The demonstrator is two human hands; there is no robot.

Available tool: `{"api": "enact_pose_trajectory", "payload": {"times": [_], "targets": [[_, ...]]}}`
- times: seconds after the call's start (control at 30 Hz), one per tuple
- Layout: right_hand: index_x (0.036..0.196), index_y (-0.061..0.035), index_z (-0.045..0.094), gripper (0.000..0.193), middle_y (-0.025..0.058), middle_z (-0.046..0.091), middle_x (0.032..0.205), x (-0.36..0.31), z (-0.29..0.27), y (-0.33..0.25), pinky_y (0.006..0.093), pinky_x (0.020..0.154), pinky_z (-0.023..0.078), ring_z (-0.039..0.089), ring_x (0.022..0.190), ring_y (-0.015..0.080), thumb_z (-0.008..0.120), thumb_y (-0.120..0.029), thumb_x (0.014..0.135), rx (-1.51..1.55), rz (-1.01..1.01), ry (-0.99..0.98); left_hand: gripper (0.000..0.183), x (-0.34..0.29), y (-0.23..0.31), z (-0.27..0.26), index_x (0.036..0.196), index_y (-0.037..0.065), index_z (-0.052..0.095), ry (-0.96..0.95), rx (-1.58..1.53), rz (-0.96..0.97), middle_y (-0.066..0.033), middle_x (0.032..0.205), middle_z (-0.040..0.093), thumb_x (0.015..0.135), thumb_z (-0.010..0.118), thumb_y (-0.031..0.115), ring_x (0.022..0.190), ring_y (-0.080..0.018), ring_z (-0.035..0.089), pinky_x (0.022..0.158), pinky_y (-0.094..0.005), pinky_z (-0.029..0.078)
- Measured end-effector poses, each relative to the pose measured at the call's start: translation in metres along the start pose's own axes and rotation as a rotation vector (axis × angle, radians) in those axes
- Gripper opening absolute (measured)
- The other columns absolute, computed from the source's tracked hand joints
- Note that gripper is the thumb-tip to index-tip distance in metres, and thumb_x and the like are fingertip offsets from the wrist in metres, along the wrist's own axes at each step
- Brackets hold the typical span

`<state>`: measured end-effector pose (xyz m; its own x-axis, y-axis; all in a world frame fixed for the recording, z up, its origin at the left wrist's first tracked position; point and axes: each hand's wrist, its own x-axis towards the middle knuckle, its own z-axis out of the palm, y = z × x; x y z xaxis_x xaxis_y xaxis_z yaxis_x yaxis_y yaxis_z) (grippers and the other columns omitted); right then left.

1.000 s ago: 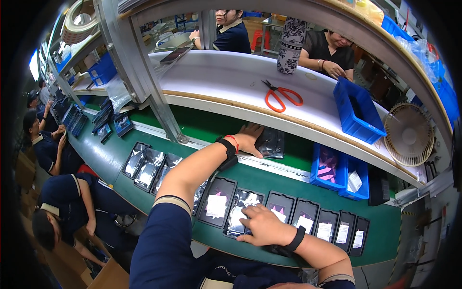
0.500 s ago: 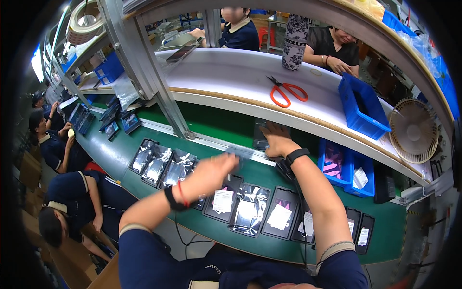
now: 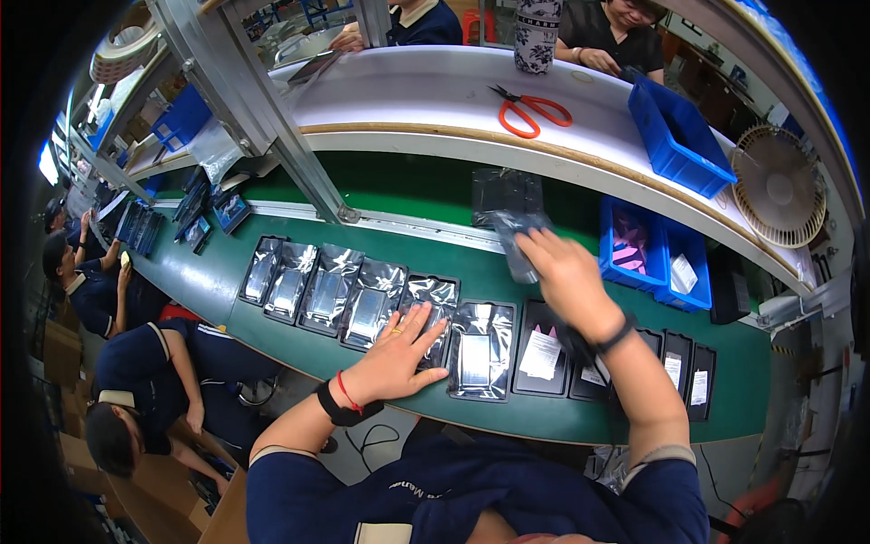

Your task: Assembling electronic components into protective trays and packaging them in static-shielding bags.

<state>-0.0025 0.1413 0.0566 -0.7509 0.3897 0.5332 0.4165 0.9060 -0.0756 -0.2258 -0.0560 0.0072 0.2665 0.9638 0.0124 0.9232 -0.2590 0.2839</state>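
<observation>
My left hand (image 3: 399,358) lies spread, palm down, on a shiny clear bag (image 3: 431,290) set in a black tray of the row. My right hand (image 3: 566,272), over the bench further right, is closed on a thin, greyish see-through plastic bag (image 3: 517,249) that hangs from its fingers. Behind it, more such bags (image 3: 507,192) lie under the shelf. Left of my left hand, several trays hold shiny bags (image 3: 373,299); just right of it is another bagged tray (image 3: 482,354). Beyond that, an unbagged black tray (image 3: 542,363) shows a white paper and pink tips. My right forearm partly hides other trays.
Blue bins (image 3: 630,245) with pink pieces and white papers stand at the right below the shelf (image 3: 408,100). On the shelf are orange-handled scissors (image 3: 530,111), a blue bin (image 3: 680,145), a patterned bottle (image 3: 537,36) and a fan (image 3: 779,186). Co-workers (image 3: 149,363) sit at left.
My left hand has come down flat onto a tray, where a shiny bag now covers the white paper. My right hand has drawn back from under the shelf with a bag. The view has shifted.
</observation>
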Motion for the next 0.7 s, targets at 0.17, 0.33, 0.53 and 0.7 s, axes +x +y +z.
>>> {"api": "enact_pose_trajectory", "payload": {"times": [0.17,0.33,0.53,0.7], "targets": [[0.11,0.0002,0.061,0.041,0.0207,0.061,0.105,-0.111,-0.034,-0.058,0.0444,0.087,0.047,0.058,0.102,0.0378,0.058,0.001,0.068,-0.082,0.095,-0.022,0.062,0.008,0.037,0.02,0.126,0.003,0.048,-0.018,-0.052,0.128,-0.0226,0.137,0.037,0.084,0.056,0.047,0.133,-0.0371,0.028,0.105,-0.0584,0.02],[0.101,0.0021,0.063,0.044,0.0209,0.063,0.1,-0.124,-0.029,-0.071,0.0479,0.093,0.039,0.06,0.094,0.0372,0.065,-0.035,0.077,0.039,0.105,-0.317,0.064,0.02,0.032,0.029,0.128,0.006,0.048,-0.003,-0.029,0.205,-0.0176,0.138,0.039,0.083,0.057,0.05,0.133,-0.0337,0.029,0.104,-0.0605,0.018],[0.09,-0.0031,0.066,0.027,0.0184,0.065,0.082,-0.036,-0.018,-0.004,0.0445,0.07,0.049,0.062,0.079,0.0358,0.066,-0.023,0.073,0.329,0.163,-0.463,0.065,0.031,0.019,0.0,0.127,0.009,0.05,-0.147,-0.016,0.234,-0.0145,0.135,0.043,0.08,0.059,0.053,0.134,-0.0355,0.027,0.105,-0.0617,0.016],[0.116,0.0033,0.055,0.049,0.0237,0.06,0.108,0.045,0.038,0.078,0.0378,0.088,0.047,0.057,0.102,0.0357,0.058,-0.006,0.068,0.099,0.406,-0.671,0.063,0.118,-0.024,-0.026,0.129,0.005,0.046,-0.097,-0.087,0.263,-0.0231,0.137,0.036,0.074,0.069,0.026,0.135,-0.0381,0.023,0.108,-0.0523,0.02]]}}
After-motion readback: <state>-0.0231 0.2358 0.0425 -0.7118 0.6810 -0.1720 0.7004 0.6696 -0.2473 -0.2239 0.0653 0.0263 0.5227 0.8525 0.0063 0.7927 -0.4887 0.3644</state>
